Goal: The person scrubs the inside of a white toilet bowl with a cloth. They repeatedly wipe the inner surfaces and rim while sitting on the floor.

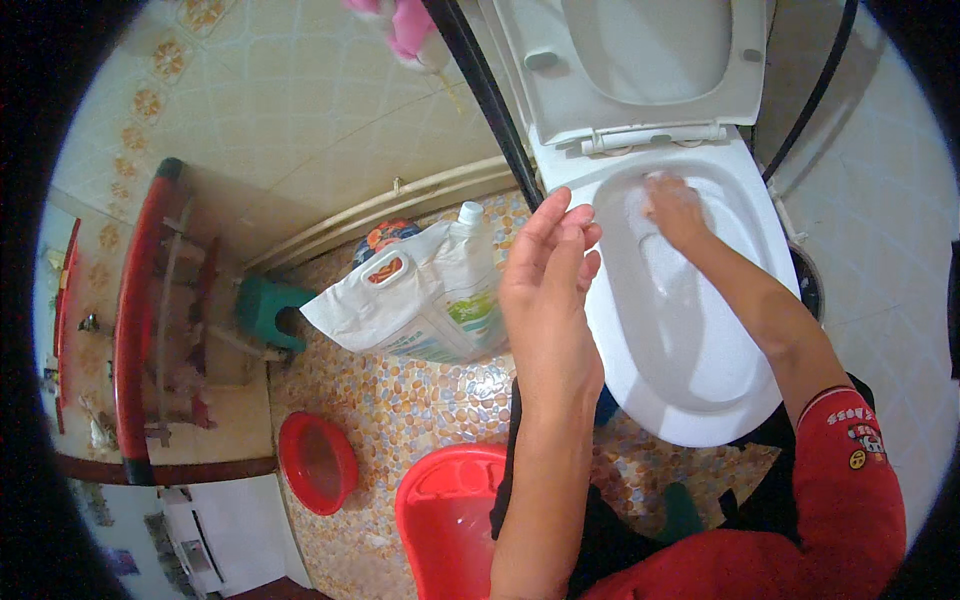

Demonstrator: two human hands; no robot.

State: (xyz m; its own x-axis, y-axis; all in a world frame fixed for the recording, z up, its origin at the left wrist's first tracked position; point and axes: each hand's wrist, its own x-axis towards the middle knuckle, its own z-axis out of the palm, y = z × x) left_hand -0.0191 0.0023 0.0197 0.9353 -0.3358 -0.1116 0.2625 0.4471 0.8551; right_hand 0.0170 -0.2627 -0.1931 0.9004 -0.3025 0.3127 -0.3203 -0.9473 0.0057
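A white toilet bowl (pixel 682 435) stands before me, its seat (pixel 652 116) and lid (pixel 660 37) raised. Inside the bowl, near its back wall, my right hand (pixel 671 206) is closed on something white and blurred, perhaps a cloth or foam; I cannot tell which. White suds or wet patches show beside that hand. My left hand (pixel 551 277) is held up in the air left of the bowl, its fingers loosely curled and nothing seen in it. Behind that hand, on the floor, stands a large white plastic refill pouch (pixel 442 307) with a screw cap and a handle hole.
A red basin (pixel 319 463) and a larger red tub (pixel 450 517) sit on the pebble-patterned floor. A green stool (pixel 270 311) stands by the wall. Pipes (pixel 397 191) run low along the wall, and a black pole (pixel 487 97) slants down beside the toilet.
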